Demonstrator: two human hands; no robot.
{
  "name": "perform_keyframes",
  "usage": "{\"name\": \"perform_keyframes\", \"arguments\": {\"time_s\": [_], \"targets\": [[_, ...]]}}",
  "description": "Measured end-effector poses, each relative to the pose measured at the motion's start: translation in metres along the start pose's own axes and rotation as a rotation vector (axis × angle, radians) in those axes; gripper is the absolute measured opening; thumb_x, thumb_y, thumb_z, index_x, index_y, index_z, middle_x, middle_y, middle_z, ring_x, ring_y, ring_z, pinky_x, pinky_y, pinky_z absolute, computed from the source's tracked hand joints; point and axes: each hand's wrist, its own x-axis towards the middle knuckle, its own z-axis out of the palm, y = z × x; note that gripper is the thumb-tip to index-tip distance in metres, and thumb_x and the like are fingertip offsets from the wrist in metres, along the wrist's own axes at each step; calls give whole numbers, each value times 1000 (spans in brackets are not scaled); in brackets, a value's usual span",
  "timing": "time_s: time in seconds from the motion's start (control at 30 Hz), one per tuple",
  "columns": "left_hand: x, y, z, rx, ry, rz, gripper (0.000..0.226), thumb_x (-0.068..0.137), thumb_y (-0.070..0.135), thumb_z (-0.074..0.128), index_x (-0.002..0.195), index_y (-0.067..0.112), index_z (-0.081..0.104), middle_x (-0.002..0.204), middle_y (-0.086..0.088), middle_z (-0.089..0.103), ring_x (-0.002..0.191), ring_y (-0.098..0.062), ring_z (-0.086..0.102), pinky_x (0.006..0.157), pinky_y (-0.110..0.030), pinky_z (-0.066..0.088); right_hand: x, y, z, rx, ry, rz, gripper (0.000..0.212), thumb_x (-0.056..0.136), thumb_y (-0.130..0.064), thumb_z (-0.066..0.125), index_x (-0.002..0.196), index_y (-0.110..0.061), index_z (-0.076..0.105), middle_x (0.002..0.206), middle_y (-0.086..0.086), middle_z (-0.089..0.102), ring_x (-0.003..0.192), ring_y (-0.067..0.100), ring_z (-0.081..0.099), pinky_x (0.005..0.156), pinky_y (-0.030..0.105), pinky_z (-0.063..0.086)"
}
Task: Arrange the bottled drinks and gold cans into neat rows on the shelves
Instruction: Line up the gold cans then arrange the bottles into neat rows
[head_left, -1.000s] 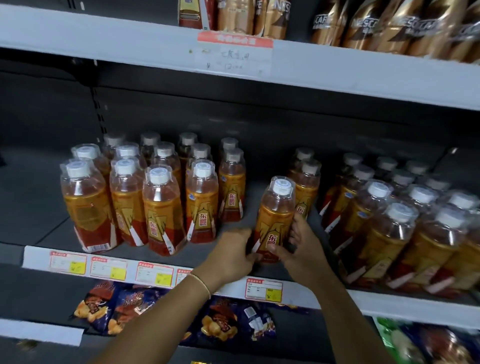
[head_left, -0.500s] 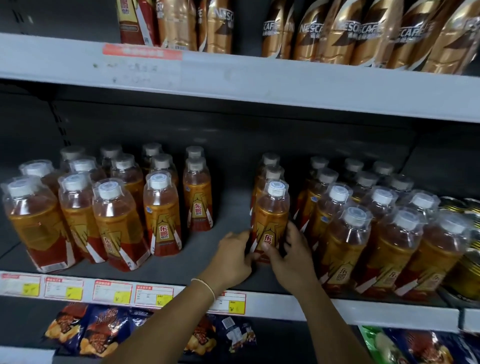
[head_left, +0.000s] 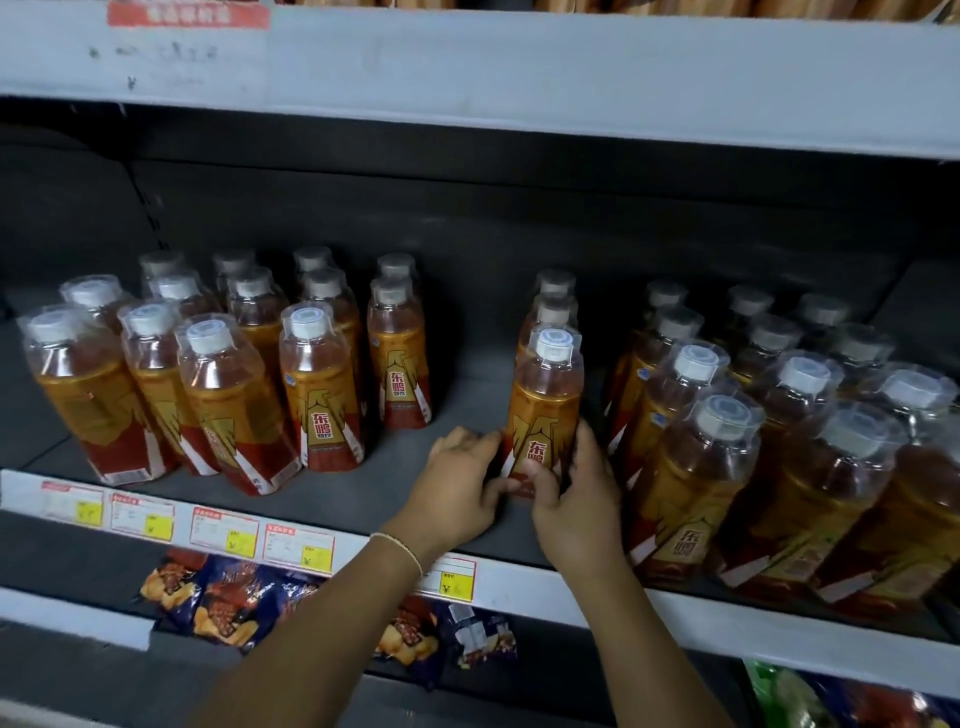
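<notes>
An upright drink bottle (white cap, orange label) is gripped low by the left hand and right hand, both curled around it, on the shelf between the left rows and right rows.

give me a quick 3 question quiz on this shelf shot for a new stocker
1. True or false: the left hand and the right hand both grip the same bottle.
2. What lies on the shelf below the bottles? A) snack bags B) milk cartons C) folded towels
3. Fill in: the gripped bottle is the ___ one of its single-file row of three.

Key: 1 true; 2 A; 3 front.
</notes>
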Motion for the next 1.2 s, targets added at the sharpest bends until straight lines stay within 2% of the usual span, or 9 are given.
{"name": "perform_keyframes", "arguments": {"time_s": [0.07,0.27,0.37,0.47,0.63,0.73,0.83,0.97,1.2], "targets": [[0,1,-1,-1,3,1,44,89,29,63,128,11,53,105,-10,61,106,-25,47,96,-34,36,-1,-2,0,-51,23,0,69,95,-26,63,154,-23,27,139,5,55,119,13,57,95,23,45],[-4,1,-5,-3,46,3,50,87,33,66,132,15,54,106,-8,65,105,-25,49,94,-32,34,-7,-8,3,-77,126,-27,69,90,-24,70,148,-21,33,133,6,56,118,21,58,98,34,48],[-6,0,-13,11,56,34,43,86,29,66,126,16,59,107,-5,68,103,-26,53,93,-33,38,-13,-13,4,-191,328,-106,49,81,-20,79,120,-17,50,110,-1,49,96,19,57,79,30,50],[-10,-8,-31,-62,121,21,35,86,13,60,121,9,62,107,-12,69,102,-31,57,90,-35,46,-18,-21,13,-259,381,-309,28,80,-7,77,94,-16,55,93,-8,44,77,10,50,65,22,48],[-20,-29,-70,-120,190,-138,34,85,6,51,117,5,61,105,-18,67,99,-33,61,83,-38,50,-4,-54,55,-186,130,-444,22,83,-7,71,105,-10,67,88,-1,63,72,1,53,71,13,48],[-30,-39,-87,-127,104,-158,34,86,9,51,119,8,59,106,-15,66,98,-31,61,81,-41,50,31,-77,80,-132,-56,-267,47,88,-17,69,133,-10,56,110,4,67,90,9,62,88,32,56],[-38,-48,-99,-117,69,-193,35,90,10,49,124,8,56,115,-15,64,104,-30,60,87,-41,50,69,-96,101,-135,-184,-78,73,88,-27,71,150,-13,34,135,8,55,123,22,55,104,44,48],[-46,-58,-109,-121,44,-179,37,90,10,48,126,6,55,121,-16,63,109,-30,58,90,-38,48,93,-100,120,-41,-255,-36,49,81,-22,78,119,-27,48,104,-9,63,106,20,64,93,40,52],[-56,-65,-105,-139,36,-142,34,89,17,54,122,11,57,116,-10,65,103,-26,60,85,-31,49,64,-94,112,13,-110,-96,45,72,-26,86,104,-34,55,99,-10,70,94,11,68,90,43,57]]}}
